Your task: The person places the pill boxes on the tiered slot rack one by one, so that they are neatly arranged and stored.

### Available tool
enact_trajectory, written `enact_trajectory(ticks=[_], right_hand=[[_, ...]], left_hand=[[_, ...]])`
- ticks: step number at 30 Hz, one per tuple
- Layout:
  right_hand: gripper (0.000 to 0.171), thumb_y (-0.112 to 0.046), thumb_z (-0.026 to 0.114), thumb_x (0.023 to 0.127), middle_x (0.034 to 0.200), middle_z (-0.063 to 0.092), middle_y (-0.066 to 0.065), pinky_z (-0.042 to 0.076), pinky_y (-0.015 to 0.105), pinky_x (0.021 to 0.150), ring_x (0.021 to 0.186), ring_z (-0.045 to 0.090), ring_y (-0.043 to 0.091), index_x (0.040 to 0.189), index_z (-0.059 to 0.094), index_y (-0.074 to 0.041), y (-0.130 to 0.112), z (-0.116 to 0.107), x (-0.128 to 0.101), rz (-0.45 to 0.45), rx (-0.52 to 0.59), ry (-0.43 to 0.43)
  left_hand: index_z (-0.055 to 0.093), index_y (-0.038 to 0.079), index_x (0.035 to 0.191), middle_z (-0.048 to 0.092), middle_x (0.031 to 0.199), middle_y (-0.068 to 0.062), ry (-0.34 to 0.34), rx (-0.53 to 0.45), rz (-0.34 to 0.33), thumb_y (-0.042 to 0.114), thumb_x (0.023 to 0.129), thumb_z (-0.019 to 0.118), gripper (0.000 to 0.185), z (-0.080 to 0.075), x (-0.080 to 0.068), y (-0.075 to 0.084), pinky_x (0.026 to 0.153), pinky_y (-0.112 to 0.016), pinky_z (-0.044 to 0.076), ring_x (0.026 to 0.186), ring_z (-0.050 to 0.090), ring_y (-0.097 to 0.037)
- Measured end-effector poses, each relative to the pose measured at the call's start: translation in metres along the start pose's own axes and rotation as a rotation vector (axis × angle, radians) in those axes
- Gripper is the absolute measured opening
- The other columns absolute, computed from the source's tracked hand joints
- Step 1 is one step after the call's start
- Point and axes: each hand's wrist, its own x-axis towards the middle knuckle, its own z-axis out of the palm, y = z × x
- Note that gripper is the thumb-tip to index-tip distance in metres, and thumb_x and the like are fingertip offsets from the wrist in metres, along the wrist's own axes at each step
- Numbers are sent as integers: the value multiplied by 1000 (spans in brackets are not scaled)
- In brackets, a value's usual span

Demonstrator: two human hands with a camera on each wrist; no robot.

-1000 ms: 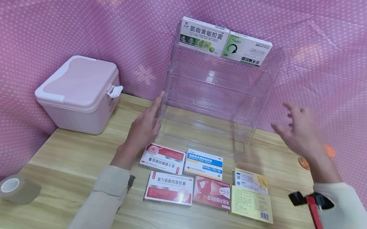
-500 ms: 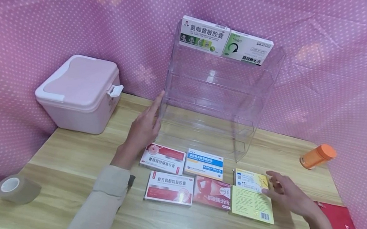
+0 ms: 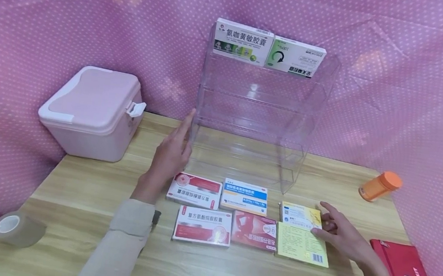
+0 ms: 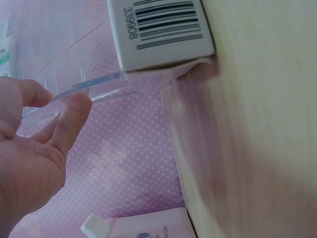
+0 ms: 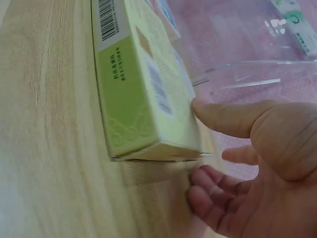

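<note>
Seen from the head, the left hand [image 3: 169,154] sits toward eight o'clock, index finger [image 3: 186,124] straight toward one; the right hand [image 3: 341,235], toward four, has fingers [image 5: 204,201] loosely bent.

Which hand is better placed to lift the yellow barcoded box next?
Probably the right hand: it is beside the yellow box, while the left hand, farther off, touches the clear rack.
</note>
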Motion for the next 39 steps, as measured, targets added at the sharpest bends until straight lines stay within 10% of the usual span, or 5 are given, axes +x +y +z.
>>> enact_trajectory(ticks=[26,39], right_hand=[[62,-1,74,97,112,64,18,53,22,74,90,61,8,150,42,1,17,11,-5,-85,264,118],[57,2,71,99,105,65,8,56,17,77,90,65,3,148,43,3,21,9,-1,29,285,192]], left_hand=[[13,43,173,45,171,-12,4,1,0,2,102,63,96,0,-1,1,83,-60,62,117,69,-42],[15,39,173,45,171,-11,1,-15,10,1,102,63,94,-1,-1,0,88,-61,61,123,68,-40]])
